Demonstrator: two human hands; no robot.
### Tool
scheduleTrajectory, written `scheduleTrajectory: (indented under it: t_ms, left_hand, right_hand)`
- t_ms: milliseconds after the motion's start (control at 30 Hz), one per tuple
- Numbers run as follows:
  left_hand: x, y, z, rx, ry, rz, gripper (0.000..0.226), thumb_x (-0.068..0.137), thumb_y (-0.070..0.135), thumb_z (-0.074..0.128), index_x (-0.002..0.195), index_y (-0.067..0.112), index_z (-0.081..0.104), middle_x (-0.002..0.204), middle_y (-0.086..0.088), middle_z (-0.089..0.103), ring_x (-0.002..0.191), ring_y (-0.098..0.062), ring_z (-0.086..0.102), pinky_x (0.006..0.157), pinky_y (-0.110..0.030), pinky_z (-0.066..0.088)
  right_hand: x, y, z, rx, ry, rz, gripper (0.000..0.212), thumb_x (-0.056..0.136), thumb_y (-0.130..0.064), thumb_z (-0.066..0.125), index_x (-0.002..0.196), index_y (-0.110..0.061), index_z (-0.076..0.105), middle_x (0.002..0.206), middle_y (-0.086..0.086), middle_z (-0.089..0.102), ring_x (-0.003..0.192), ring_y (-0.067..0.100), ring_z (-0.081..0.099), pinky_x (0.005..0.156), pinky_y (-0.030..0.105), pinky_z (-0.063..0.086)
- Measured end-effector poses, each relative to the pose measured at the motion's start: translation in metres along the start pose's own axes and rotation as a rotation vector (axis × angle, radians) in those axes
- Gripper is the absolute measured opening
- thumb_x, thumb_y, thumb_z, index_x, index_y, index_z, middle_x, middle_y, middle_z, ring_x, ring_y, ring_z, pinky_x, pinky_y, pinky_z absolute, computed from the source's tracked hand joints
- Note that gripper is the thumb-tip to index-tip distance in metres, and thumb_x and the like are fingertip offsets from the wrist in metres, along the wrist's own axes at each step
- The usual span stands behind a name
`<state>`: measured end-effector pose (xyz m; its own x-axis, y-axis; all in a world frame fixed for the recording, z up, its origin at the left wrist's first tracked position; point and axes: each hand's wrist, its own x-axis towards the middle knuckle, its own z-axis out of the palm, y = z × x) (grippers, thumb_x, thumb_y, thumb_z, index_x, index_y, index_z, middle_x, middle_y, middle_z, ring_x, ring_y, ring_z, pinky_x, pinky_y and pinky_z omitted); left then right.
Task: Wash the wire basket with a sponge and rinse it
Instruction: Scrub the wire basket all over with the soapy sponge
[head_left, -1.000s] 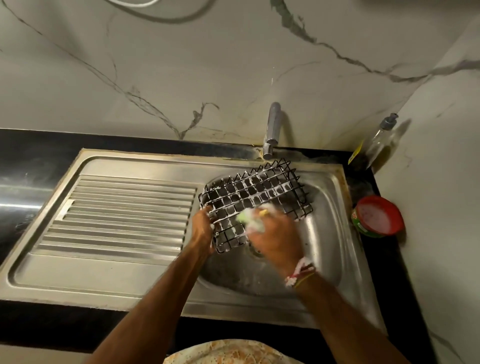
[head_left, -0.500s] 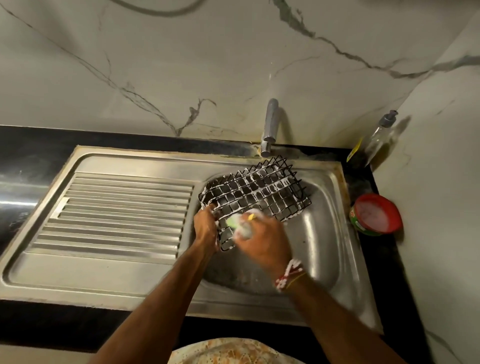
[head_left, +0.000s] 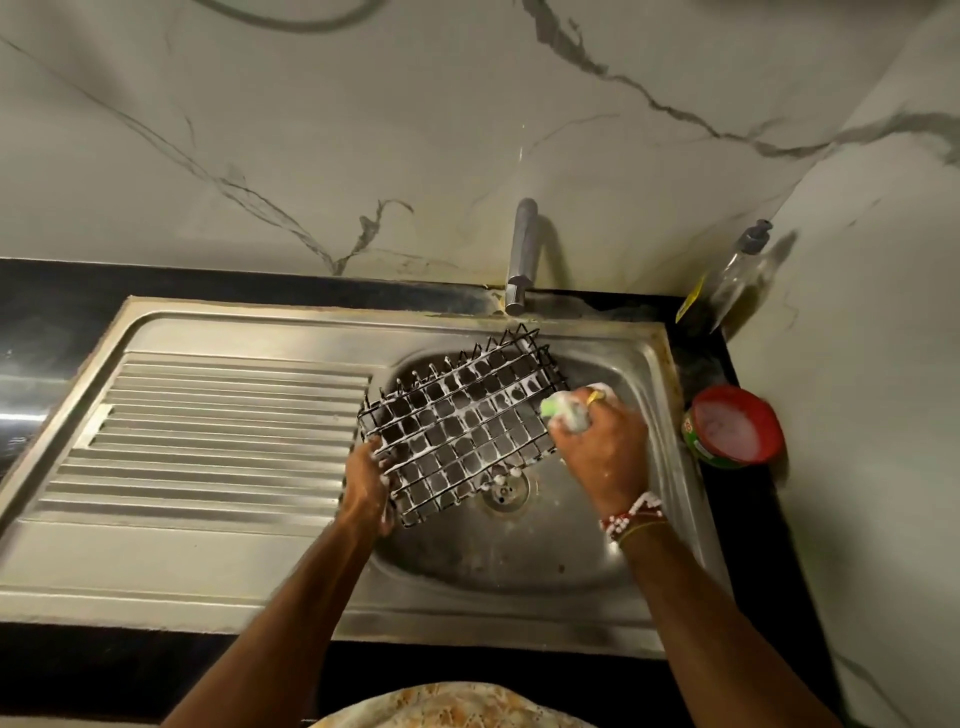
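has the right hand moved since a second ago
Yes. The right hand with the sponge has shifted right: it covered the drain before, and now sits at the right edge of the wire basket, nearer the red tub.

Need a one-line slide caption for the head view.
Over a steel sink, the left hand grips a soapy wire basket while the right hand holds a sponge against its edge.

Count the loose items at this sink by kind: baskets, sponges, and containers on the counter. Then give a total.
wire basket: 1
sponge: 1
containers: 2 (pump bottle, red tub)
Total: 4
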<state>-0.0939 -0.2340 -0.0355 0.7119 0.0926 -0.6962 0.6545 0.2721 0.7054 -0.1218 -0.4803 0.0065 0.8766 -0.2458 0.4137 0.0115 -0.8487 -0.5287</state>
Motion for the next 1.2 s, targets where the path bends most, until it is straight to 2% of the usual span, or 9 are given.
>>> scheduleTrajectory:
  t_ms: [167,433,567,633,700,767,900,1100,1200]
  left_hand:
    - [0.005,-0.008,-0.005,-0.019,0.023,-0.030,0.047,0.095,0.042,0.036,0.083,0.012,0.070,0.072,-0.009,0.067,0.066,-0.033,0.066,0.062,-0.041,0.054]
    - [-0.003,-0.010,-0.003,-0.077,0.016,0.029,0.045,0.100,0.033,0.032,0.062,0.019,0.049,0.051,-0.002,0.056,0.038,-0.017,0.054,0.037,-0.025,0.046]
    - [-0.011,-0.005,0.004,-0.137,-0.045,0.055,0.054,0.101,0.027,0.028,0.054,0.015,0.051,0.034,-0.002,0.045,0.024,-0.012,0.045,0.027,-0.020,0.039]
    - [-0.017,-0.002,0.006,-0.169,-0.098,0.046,0.072,0.102,0.023,0.024,0.037,0.006,0.051,0.035,-0.006,0.043,0.022,-0.013,0.044,0.026,-0.022,0.039]
    - [-0.017,-0.004,0.001,-0.182,-0.114,0.025,0.067,0.100,0.022,0.026,0.048,-0.016,0.044,0.042,-0.013,0.044,0.024,-0.015,0.046,0.027,-0.026,0.044]
    - [-0.018,-0.008,-0.004,-0.163,-0.143,0.055,0.049,0.094,0.023,0.035,0.063,-0.005,0.060,0.049,-0.015,0.059,0.034,-0.022,0.059,0.034,-0.035,0.053]
    - [-0.017,-0.009,-0.010,-0.170,-0.132,0.122,0.032,0.085,0.025,0.045,0.084,-0.001,0.062,0.064,-0.015,0.063,0.044,-0.024,0.064,0.041,-0.038,0.056]
    - [0.010,-0.015,-0.014,-0.116,0.024,0.132,0.088,0.056,0.048,0.066,0.127,-0.004,0.055,0.107,-0.030,0.064,0.093,-0.048,0.066,0.080,-0.076,0.049]
    - [0.017,-0.018,-0.017,-0.094,0.055,0.184,0.071,0.074,0.035,0.063,0.133,-0.004,0.050,0.111,-0.033,0.061,0.093,-0.049,0.064,0.065,-0.059,0.060]
  right_hand:
    - [-0.024,-0.033,0.021,0.005,-0.175,-0.320,0.021,0.075,-0.025,0.065,0.096,-0.019,0.066,0.095,0.003,0.067,0.064,0.017,0.063,0.052,0.028,0.055]
    - [0.041,-0.001,-0.004,-0.067,0.044,-0.028,0.028,0.072,-0.022,0.077,0.094,-0.008,0.067,0.088,0.009,0.068,0.066,0.021,0.065,0.058,0.023,0.052]
    - [0.009,-0.029,0.014,-0.102,-0.087,-0.494,0.021,0.072,-0.019,0.077,0.090,-0.012,0.069,0.093,0.006,0.067,0.068,0.015,0.062,0.051,0.025,0.055]
    - [0.003,-0.035,0.012,-0.024,-0.137,-0.534,0.024,0.071,-0.020,0.077,0.093,-0.015,0.068,0.092,0.004,0.067,0.064,0.013,0.061,0.051,0.022,0.055]
    - [0.022,-0.033,0.006,0.063,-0.007,-0.368,0.027,0.074,-0.018,0.077,0.098,-0.015,0.067,0.094,0.006,0.068,0.061,0.014,0.061,0.049,0.024,0.055]
    - [0.053,-0.028,-0.004,0.042,0.116,-0.197,0.031,0.079,-0.018,0.074,0.108,-0.012,0.068,0.101,0.010,0.069,0.067,0.015,0.063,0.056,0.024,0.056]
    - [0.062,-0.027,0.002,-0.137,0.123,-0.305,0.028,0.084,-0.013,0.062,0.112,-0.012,0.068,0.104,0.013,0.068,0.078,0.024,0.065,0.062,0.032,0.058]
    - [-0.003,-0.030,0.030,-0.066,-0.075,-0.498,0.029,0.083,-0.024,0.061,0.109,-0.015,0.068,0.100,0.006,0.069,0.083,0.018,0.063,0.068,0.032,0.058]
    - [0.024,-0.035,0.014,0.049,0.029,-0.337,0.019,0.079,-0.017,0.067,0.097,-0.014,0.067,0.094,0.007,0.068,0.065,0.015,0.061,0.054,0.021,0.053]
